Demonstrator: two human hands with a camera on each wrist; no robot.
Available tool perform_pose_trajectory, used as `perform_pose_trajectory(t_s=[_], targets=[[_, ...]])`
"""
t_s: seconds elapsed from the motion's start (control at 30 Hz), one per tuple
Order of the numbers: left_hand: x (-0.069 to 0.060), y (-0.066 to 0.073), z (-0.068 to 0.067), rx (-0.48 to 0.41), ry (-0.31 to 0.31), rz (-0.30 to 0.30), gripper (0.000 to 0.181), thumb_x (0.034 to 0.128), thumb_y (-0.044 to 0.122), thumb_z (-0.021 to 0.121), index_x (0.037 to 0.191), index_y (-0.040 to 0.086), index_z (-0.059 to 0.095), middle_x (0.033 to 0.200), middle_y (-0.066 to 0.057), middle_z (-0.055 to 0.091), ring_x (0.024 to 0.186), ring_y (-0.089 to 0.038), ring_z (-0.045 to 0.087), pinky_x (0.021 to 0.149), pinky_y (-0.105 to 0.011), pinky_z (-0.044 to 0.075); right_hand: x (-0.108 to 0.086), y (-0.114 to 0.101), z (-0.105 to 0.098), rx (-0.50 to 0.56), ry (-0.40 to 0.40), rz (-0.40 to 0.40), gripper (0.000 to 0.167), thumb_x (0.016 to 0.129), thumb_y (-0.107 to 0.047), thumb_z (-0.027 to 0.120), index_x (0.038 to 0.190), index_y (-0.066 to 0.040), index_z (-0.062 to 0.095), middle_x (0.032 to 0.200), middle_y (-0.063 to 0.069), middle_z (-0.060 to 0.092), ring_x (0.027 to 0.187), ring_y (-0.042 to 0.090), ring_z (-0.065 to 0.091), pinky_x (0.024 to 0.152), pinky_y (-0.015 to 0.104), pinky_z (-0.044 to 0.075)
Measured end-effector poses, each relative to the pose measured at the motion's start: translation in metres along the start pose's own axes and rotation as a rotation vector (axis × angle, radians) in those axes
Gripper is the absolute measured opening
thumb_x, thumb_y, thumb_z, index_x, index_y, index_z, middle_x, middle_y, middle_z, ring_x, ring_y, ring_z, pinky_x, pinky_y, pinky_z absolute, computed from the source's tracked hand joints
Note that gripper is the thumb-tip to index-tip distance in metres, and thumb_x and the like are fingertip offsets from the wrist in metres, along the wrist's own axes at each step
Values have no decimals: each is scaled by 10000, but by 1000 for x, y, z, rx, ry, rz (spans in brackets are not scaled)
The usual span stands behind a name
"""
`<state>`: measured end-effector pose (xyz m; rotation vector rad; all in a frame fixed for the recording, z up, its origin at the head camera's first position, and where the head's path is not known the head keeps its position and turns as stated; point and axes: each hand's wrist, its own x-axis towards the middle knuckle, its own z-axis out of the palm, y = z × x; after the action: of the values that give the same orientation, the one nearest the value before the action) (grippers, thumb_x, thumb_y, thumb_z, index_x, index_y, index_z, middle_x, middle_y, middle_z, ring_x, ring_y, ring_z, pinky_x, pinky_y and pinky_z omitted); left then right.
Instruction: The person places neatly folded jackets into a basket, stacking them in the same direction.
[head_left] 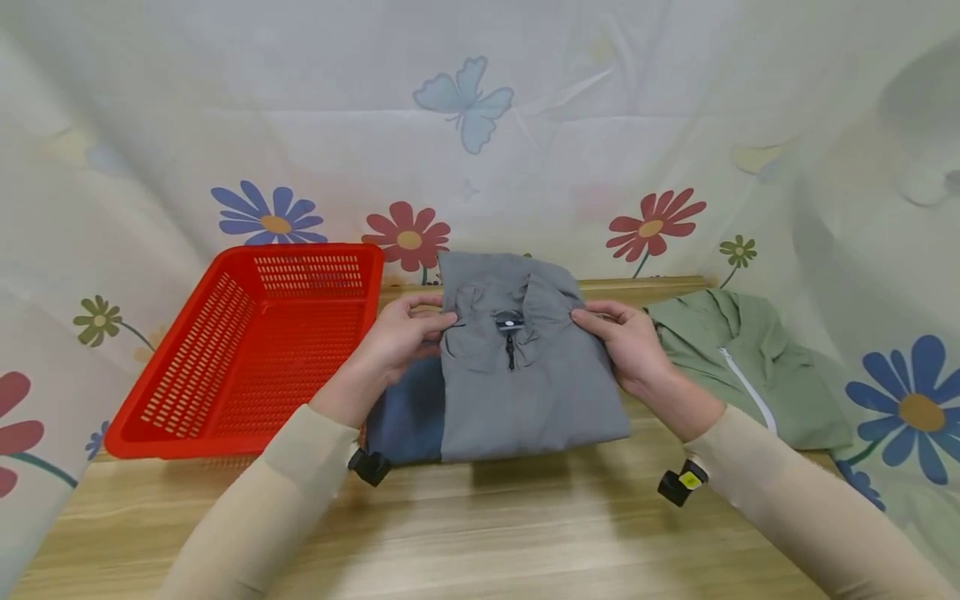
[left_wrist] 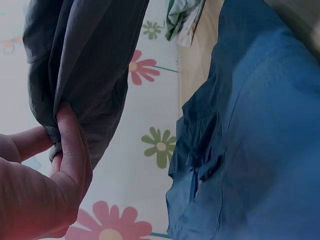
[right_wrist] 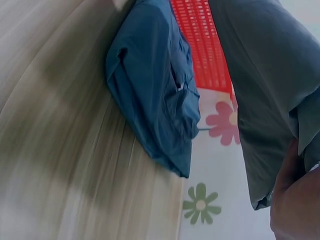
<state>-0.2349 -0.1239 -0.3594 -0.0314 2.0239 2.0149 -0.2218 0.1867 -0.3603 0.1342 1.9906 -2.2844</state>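
1. Label: the grey garment carries a small dark label at its collar, between the two sets of fingers; a pale mark shows on it, but any lettering is too small to read. A black zipper pull hangs just below it.
2. Left hand: thumb and fingers pinch the left edge of the grey garment near the collar.
3. Right hand: thumb and fingers pinch the opposite edge, at about the same height.
4. Position: the grey garment hangs between both hands, folded and raised clear of the table (the wrist views show the gap beneath).
5. Underneath: a blue garment lies on the table below the left fingers; from the head view the grey cloth hides much of it.
6. Left of the left fingers: a red basket with perforated walls; the left forearm crosses in front of its near right corner.
7. Right of the right fingers: a green garment with a white zipper, lying just beyond the right wrist.
8. Behind the fingers: a pale curtain printed with flowers and a blue butterfly.
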Motion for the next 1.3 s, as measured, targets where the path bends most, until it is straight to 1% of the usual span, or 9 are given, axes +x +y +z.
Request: perform_pose_trajectory(t_s=[0.07,0.2,0.43,0.57,0.77,0.93,1.0,1.2,1.3], targets=[[-4,0,-4,9,7,-4,505,1003,182,686,1449,55,486,1226,-152,653,923,-231,662,907,-385,569,0,-1,5,1,-14,5,120,988,-115,705,944,-219,744,914,-42,690,849,115,667,729,256,559],[-10,1,-15,46,12,-1,526,999,208,696,1458,65,484,1248,-150,641,957,-249,646,917,-387,565,-1,-3,14,-28,-54,13,59,998,-128,694,1053,-146,707,956,-30,698,887,126,673,755,268,559],[-21,4,-35,121,13,-36,607,999,245,698,1512,70,423,1336,-164,591,1087,-308,595,989,-438,533,-1,-10,36,-48,-97,43,239,1015,-121,665,1236,-41,621,1057,19,696,947,159,679,802,301,567],[-25,6,-44,176,21,-48,639,995,274,704,1516,58,404,1322,-173,587,1079,-302,588,996,-439,529,-1,-13,48,-67,-110,48,305,1020,-117,656,1297,-5,596,1124,64,677,969,174,678,805,313,572],[-30,9,-59,197,28,-54,658,1003,276,689,1538,58,374,1299,-175,555,1032,-279,581,994,-421,529,0,-14,66,-51,-145,42,293,1023,-77,636,1296,17,586,1106,84,668,934,172,676,779,312,573],[-33,12,-72,208,26,-45,640,1001,284,694,1511,49,388,1269,-161,587,1009,-259,631,935,-367,559,1,-12,82,-48,-159,34,261,1009,-52,644,1257,17,597,1070,91,665,888,163,670,751,301,568],[-34,13,-77,223,26,-43,613,999,284,697,1482,41,408,1230,-147,621,980,-254,662,884,-339,578,1,-11,89,-50,-169,32,249,1004,-36,642,1243,19,597,1056,93,659,879,163,665,749,301,566],[-35,16,-91,297,23,-33,565,998,278,702,1431,22,446,1119,-118,676,917,-253,682,849,-345,590,2,-8,108,-69,-201,45,266,1004,-43,644,1258,4,580,1011,89,643,862,178,648,763,322,557],[-34,16,-99,322,3,-28,536,1000,266,698,1403,10,454,1101,-106,677,907,-250,687,841,-355,593,3,-6,114,-81,-217,55,297,1006,-58,649,1287,1,573,1028,91,651,873,189,650,791,350,560]])
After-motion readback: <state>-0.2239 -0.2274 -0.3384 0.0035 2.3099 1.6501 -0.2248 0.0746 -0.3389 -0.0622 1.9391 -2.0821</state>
